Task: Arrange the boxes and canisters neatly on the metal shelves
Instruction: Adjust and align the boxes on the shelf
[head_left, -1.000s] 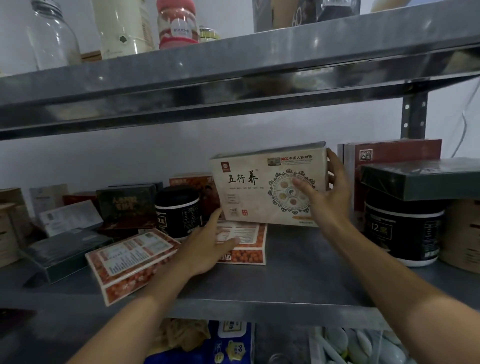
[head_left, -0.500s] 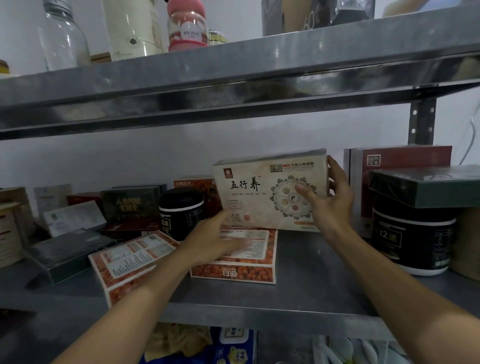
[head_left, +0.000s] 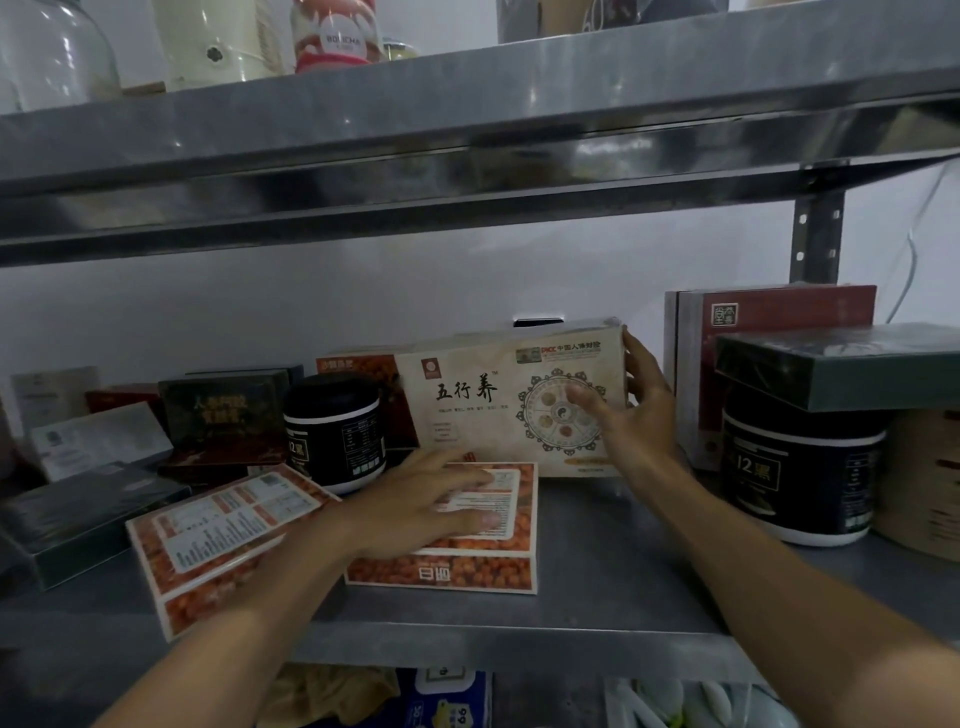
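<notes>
Well left of the cream box (head_left: 498, 405), a dark green box (head_left: 78, 514) is seen lying flat on the metal shelf (head_left: 597, 587), its wrap dully glossy. Nearer the cream box, a printed orange box (head_left: 208, 545) is laid askew at the shelf's front lip and is judged not yet tidied. Just left of the cream box, a black canister (head_left: 335, 431) is stood upright; it is round and smooth, plastic by the look.

In front of the cream box, a second orange box (head_left: 467, 571) of flat card with a pale label is pressed down by the left hand (head_left: 415, 512). Its grip is spread, fingers straight on the lid, probably so the box can be slid square.

The cream box itself, a wide thin carton, is stood on its long edge at mid-shelf. Its right end is pinched in the grip of the right hand (head_left: 623, 421), thumb on the printed face and fingers round the edge, seemingly to steady it upright.

Right of it, a maroon box (head_left: 769, 332) and a second canister (head_left: 800, 478) are found, the latter capped by a grey-green box (head_left: 841, 364).
</notes>
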